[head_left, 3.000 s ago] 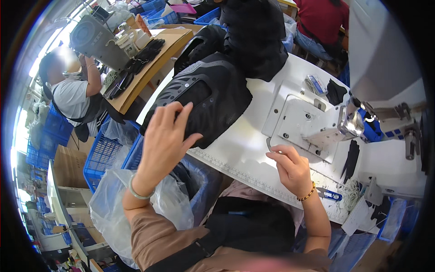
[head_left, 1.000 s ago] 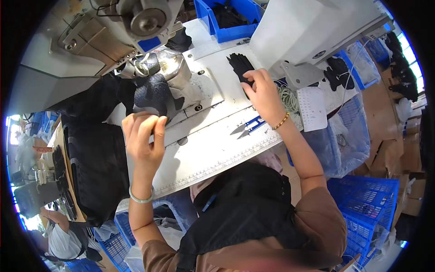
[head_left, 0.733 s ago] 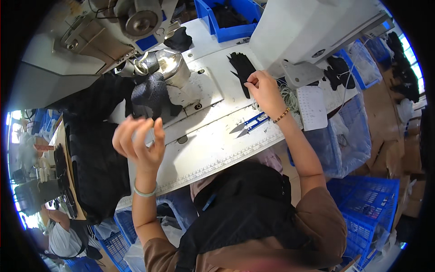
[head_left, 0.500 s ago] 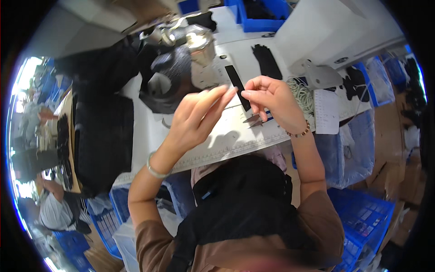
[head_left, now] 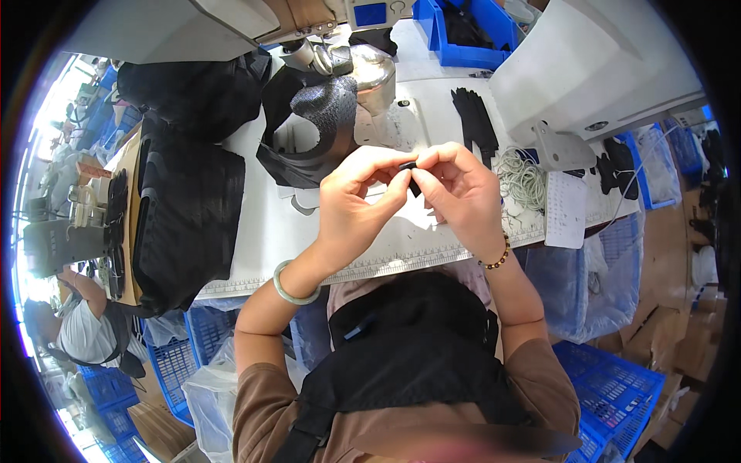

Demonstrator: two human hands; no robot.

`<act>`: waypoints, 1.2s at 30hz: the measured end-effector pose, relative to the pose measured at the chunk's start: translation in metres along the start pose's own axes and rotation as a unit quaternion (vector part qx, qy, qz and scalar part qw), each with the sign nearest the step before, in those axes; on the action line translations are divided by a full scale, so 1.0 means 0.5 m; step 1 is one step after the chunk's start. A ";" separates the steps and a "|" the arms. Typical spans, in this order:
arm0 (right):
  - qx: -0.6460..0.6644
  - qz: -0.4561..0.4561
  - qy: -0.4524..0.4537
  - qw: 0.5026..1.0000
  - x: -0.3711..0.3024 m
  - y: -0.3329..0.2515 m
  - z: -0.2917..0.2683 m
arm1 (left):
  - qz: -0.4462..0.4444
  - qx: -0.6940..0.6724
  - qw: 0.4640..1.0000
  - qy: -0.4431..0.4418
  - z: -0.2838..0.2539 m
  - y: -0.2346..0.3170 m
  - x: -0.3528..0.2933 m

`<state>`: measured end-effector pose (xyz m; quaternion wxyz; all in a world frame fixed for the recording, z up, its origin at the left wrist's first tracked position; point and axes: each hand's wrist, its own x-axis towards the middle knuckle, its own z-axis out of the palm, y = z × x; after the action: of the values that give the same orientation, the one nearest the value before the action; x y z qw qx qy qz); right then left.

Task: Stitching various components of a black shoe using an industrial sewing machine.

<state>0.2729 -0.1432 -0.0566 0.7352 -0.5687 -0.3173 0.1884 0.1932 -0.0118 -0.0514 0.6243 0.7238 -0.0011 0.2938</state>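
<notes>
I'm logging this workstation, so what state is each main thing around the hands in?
Left hand, pinching
Right hand, pinching
Black strip, held by both hands
Loose strips, lying bunched
Curved piece, bent round
Cord, loosely coiled
Blue bin, open-topped, holding something black

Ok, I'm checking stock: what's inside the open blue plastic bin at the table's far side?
Black, seemingly fabric pieces lie inside the blue plastic bin. They hide whatever is beneath them, and the picture's upper edge cuts off part of the bin.
</notes>
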 end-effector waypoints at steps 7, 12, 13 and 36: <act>0.034 0.013 0.013 0.999 0.002 -0.009 0.014 | 0.055 0.064 0.996 0.043 0.003 -0.016 0.000; 0.013 -0.036 0.011 0.999 0.008 0.012 0.022 | 0.080 0.079 0.992 0.059 0.001 -0.018 -0.005; 0.010 -0.082 0.014 0.996 0.010 0.020 0.024 | 0.080 0.079 0.992 0.060 0.002 -0.016 -0.007; -0.303 -0.195 -0.187 0.914 0.050 -0.072 -0.023 | -0.191 -0.096 0.975 -0.053 -0.069 0.074 0.002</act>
<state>0.2960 -0.1455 -0.0178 0.4772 -0.6454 -0.5953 0.0387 0.1657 0.0118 -0.0159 0.7346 0.6619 0.0754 0.1287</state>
